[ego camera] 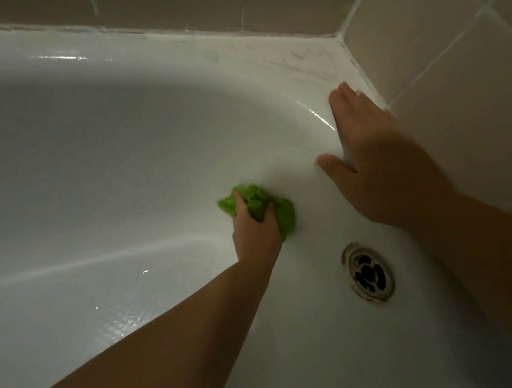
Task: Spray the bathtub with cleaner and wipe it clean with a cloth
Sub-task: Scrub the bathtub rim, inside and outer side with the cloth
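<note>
The white bathtub [107, 160] fills the head view. My left hand [255, 232] reaches deep into the tub and grips a bunched green cloth [280, 210], pressing it against the tub's inner wall near the bottom. My right hand [376, 162] lies flat with straight fingers on the tub's rim at the right corner, thumb spread down over the inner slope. No spray bottle is in view.
A round metal drain [367, 272] with rusty edges sits in the tub floor, right of the cloth. Beige wall tiles [453, 86] with white grout rise behind the rim [257, 53], which shows grey smudges near the corner.
</note>
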